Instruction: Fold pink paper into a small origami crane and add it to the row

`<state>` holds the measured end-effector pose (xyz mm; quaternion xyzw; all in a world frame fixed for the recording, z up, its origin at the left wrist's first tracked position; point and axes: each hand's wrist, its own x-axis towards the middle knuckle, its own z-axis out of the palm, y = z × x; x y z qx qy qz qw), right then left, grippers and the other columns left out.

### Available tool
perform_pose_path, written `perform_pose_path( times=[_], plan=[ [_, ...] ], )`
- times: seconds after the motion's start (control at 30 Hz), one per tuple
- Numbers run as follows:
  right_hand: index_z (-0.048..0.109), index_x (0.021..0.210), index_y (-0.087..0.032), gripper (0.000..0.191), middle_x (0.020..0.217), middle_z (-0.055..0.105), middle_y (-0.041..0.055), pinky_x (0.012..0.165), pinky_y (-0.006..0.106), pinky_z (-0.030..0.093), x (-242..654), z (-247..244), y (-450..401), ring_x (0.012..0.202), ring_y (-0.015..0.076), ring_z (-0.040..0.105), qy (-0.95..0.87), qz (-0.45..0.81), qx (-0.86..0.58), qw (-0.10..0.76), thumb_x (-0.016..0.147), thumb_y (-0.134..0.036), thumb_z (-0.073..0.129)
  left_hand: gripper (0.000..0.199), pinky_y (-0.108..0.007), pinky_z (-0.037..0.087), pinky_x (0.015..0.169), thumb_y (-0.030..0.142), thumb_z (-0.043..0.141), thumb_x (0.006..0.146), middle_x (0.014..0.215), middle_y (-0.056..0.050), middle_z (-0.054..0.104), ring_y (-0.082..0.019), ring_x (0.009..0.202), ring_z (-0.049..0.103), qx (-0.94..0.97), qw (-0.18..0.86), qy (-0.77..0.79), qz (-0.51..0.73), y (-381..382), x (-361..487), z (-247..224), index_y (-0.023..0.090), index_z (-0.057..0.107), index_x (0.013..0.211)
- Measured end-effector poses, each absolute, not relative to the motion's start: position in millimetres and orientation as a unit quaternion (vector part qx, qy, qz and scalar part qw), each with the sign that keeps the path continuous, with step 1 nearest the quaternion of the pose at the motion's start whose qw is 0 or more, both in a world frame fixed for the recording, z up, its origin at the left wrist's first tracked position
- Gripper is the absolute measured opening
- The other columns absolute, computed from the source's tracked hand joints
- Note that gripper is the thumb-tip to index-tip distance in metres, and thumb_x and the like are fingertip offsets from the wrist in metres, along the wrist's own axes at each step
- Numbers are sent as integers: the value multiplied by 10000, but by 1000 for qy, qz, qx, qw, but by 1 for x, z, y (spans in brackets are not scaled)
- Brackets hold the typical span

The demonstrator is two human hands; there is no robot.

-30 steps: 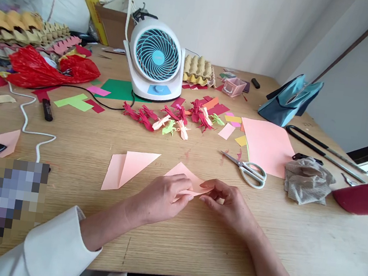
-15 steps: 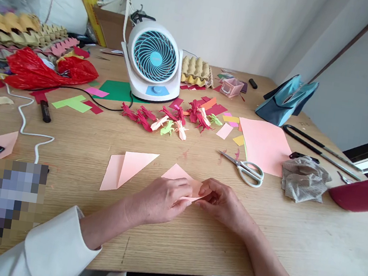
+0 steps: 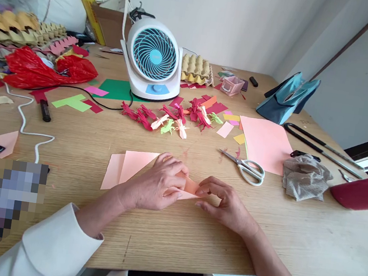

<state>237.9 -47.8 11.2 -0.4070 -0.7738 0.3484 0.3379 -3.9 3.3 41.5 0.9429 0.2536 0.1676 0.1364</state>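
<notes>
A small sheet of peach paper (image 3: 191, 186), partly folded over, lies on the wooden table in front of me. My left hand (image 3: 164, 183) is closed on its left part, thumb along the near edge, and hides much of it. At the paper's right end my right hand (image 3: 221, 202) pinches the corner between thumb and fingers. Just left of these, a second peach paper (image 3: 132, 165) with a diagonal fold lies flat, its right side partly covered by my left hand. White-handled scissors (image 3: 249, 171) rest beyond my right hand, blades pointing left.
Crumpled paper figures (image 3: 173, 118) in crimson, peach and green lie before a white fan (image 3: 155, 61). A large pink sheet (image 3: 265, 145), a grey cloth (image 3: 306, 177) and a dark red bottle (image 3: 364, 193) are at right. A red plastic bag (image 3: 36, 71) and a white cable (image 3: 24, 120) are at left.
My left hand has shifted left and slightly up along the paper, now covering part of the folded piece beside it. My right hand stays at the right end.
</notes>
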Motion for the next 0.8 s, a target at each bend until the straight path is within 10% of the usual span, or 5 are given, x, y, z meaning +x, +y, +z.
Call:
perform_pose_path(
  times=[0.8],
  plan=[
    [725, 1015, -195, 247, 913, 616, 43, 672, 250, 440, 236, 15, -50, 799, 153, 567, -699, 524, -388, 294, 860, -383, 688, 135, -294, 412, 790, 139, 589, 854, 871, -9, 702, -158, 840, 605, 904, 256, 277, 199, -4, 2, 40, 186, 637, 737]
  ],
)
